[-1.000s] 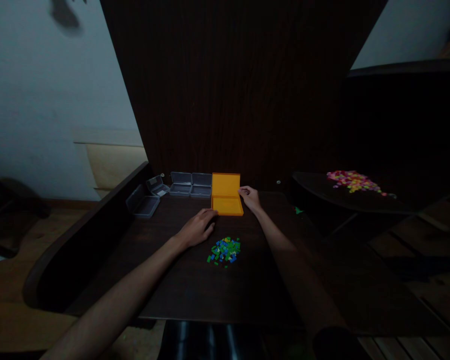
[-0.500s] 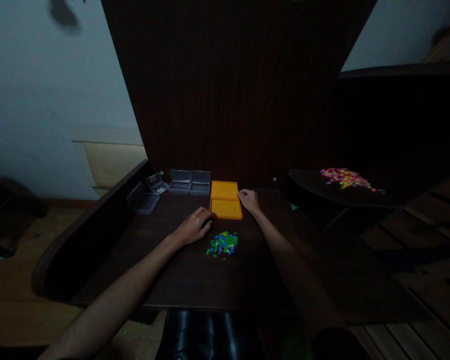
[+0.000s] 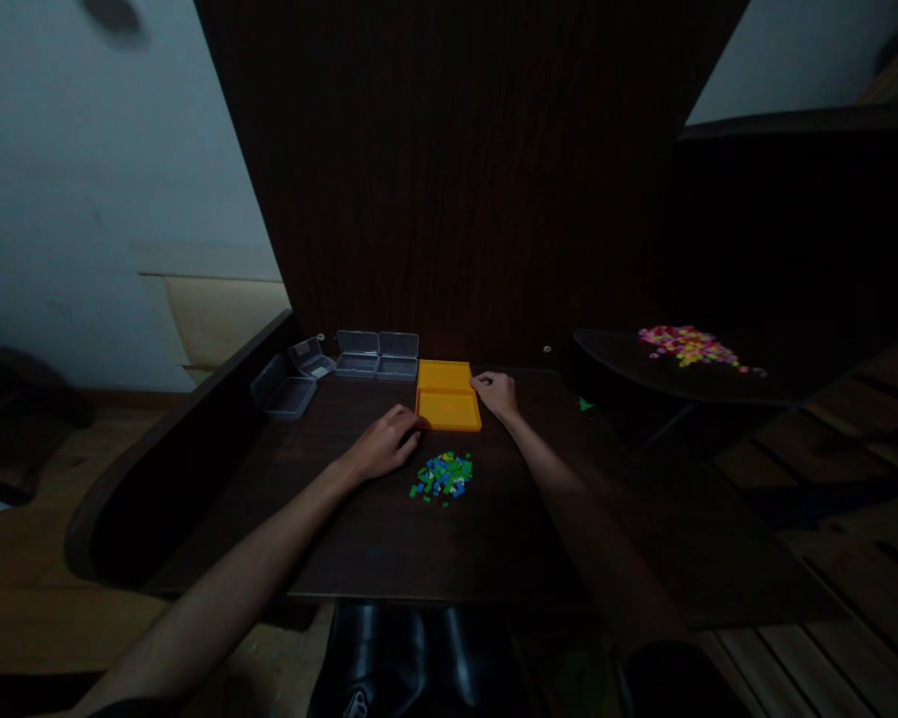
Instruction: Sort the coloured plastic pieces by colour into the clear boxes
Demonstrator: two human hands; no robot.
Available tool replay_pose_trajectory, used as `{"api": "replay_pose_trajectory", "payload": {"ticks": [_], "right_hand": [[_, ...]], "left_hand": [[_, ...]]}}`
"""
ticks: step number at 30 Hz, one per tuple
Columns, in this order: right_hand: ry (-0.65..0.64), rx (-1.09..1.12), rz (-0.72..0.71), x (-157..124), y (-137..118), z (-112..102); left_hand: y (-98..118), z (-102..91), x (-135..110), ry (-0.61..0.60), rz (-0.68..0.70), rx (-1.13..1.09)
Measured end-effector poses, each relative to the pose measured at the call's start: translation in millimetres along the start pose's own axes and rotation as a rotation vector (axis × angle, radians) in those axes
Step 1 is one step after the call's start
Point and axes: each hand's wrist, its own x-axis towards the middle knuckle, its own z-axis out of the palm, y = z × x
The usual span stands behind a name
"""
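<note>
An opened yellow plastic box [image 3: 449,410] lies on the dark desk, its lid folded back toward the desk's rear panel. My left hand [image 3: 383,444] rests at the box's front left corner, fingertips touching the edge and the thumb apart. At the right side, by the hinge and lid, my right hand [image 3: 498,393] has its fingers curled closed against the edge. Just in front of the box is a loose pile of small green, blue, white and yellow pieces [image 3: 444,477]. Both halves of the box show a bare yellow inside.
Several clear plastic cases [image 3: 378,357] stand with lids raised at the back left. On a raised shelf at right lies a heap of pink, red and yellow small pieces [image 3: 689,345]. A green scrap [image 3: 585,404] sits below it. A raised side board [image 3: 187,439] bounds the left.
The whole scene has shifted slightly upward as the camera tilted. Both hands stay at the yellow box, and the pile looks unchanged.
</note>
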Motion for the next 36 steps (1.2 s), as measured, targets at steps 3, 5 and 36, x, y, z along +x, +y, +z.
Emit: {"api": "replay_pose_trajectory", "payload": {"ticks": [3, 5, 36], "right_hand": [[0.032, -0.008, -0.027, -6, -3, -9], [0.04, -0.011, -0.071, -15, -6, -18], [-0.626, 0.094, -0.737, -120, -32, -56]], "left_hand": [[1, 0.0, 0, 0.004, -0.003, 0.013], [1, -0.3, 0, 0.003, 0.001, 0.019], [20, 4.5, -11, -0.166, 0.166, -0.178]]}}
